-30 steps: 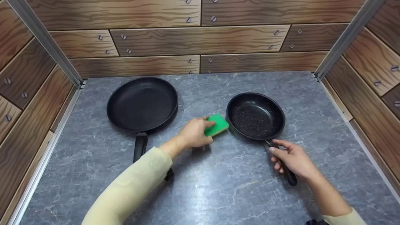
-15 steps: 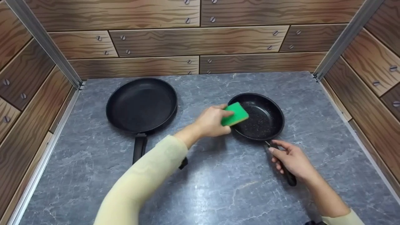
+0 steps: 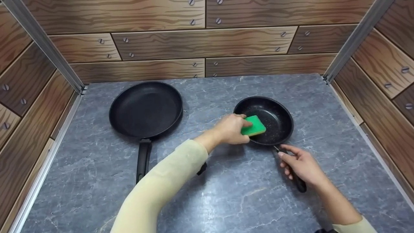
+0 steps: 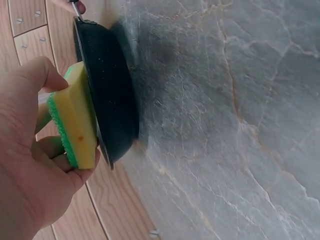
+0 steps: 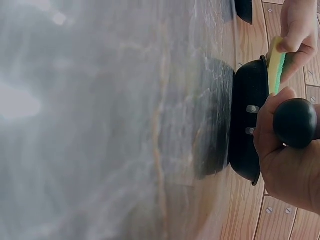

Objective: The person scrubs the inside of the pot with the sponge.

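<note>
A sponge (image 3: 254, 126), green on top and yellow beneath, is pinched in my left hand (image 3: 231, 129) over the left part of the small speckled frying pan (image 3: 275, 129). In the left wrist view the sponge (image 4: 80, 120) sits at the pan's rim, yellow side toward the pan (image 4: 112, 90); whether it touches the inside I cannot tell. My right hand (image 3: 304, 166) holds the small pan's black handle (image 3: 300, 184) near its base, thumb on top. In the right wrist view the handle's round end (image 5: 295, 123) stands in front of that hand (image 5: 290, 170).
A larger black frying pan (image 3: 145, 110) lies at the left on the grey marbled table (image 3: 220, 197), its handle (image 3: 143, 158) pointing to the front and partly covered by my left sleeve (image 3: 161, 181). Wood-patterned walls (image 3: 161, 45) stand at the back and sides.
My left hand has carried the sponge rightward from the table beside the small pan to over its left part, dipping lower in the last half second. The right hand and both pans stay put.
</note>
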Tool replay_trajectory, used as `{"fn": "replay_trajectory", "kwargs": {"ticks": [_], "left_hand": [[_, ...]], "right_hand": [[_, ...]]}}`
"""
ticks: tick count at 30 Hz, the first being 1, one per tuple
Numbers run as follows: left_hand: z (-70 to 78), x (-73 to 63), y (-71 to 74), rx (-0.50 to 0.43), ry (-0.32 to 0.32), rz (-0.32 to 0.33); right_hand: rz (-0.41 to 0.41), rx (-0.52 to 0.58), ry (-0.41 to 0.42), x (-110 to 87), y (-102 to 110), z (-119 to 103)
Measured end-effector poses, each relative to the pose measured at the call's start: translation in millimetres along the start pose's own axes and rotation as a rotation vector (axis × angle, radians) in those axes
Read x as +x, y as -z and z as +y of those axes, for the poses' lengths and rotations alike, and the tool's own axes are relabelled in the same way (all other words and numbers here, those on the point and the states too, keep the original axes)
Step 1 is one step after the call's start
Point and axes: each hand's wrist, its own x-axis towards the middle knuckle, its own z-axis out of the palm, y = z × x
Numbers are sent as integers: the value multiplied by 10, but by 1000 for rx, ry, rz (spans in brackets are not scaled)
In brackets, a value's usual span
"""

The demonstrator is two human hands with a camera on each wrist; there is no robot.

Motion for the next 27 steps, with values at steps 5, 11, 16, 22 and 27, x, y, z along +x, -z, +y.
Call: {"fn": "replay_trajectory", "kwargs": {"ticks": [5,11,16,22,27], "left_hand": [[5,15,-20,9,9,-30],[-1,30,-10,31,-14,-40],[12,66,-7,63,-51,-41],[37,135,-15,81,-80,-56],[64,158,8,93,-94,-70]], "right_hand": [[-6,18,-5,-7,5,-4],[2,0,7,-28,-7,-11],[9,-11,9,-35,-5,-6],[10,-20,13,-36,-1,1],[11,-35,24,-29,-9,-21]]}}
